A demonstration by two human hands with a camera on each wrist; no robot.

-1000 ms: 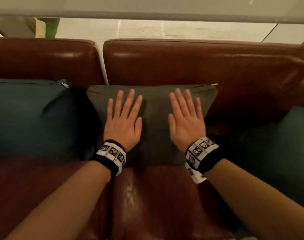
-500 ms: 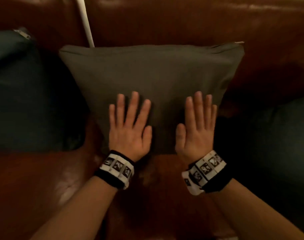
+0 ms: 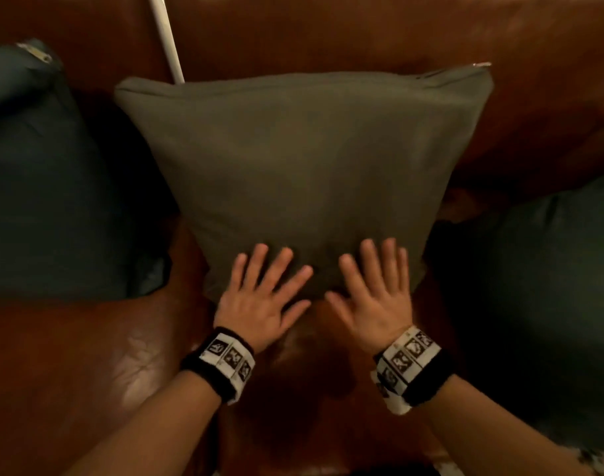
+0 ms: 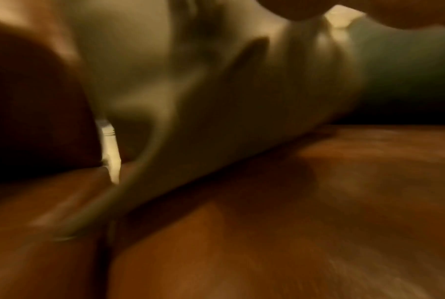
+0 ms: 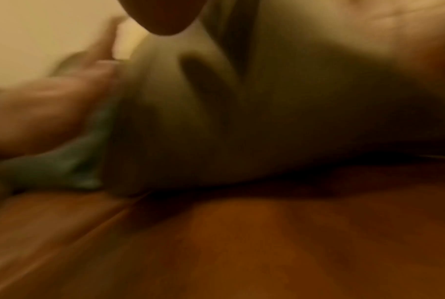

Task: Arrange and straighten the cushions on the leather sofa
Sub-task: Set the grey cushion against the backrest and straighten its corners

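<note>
Hands, the left hand and right hand, flat with fingers spread, have slid down the square olive-green fabric cushion to its bottom edge, so smoothing looks nearly done.

L hand, R hand: flat, fingers spread.

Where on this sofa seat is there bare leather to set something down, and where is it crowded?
Bare leather seat lies in front of the left teal cushion, beside the left hand. A narrower strip runs between the wrists. It is crowded further back: the olive cushion sits between both teal cushions, with the right teal cushion close.
</note>
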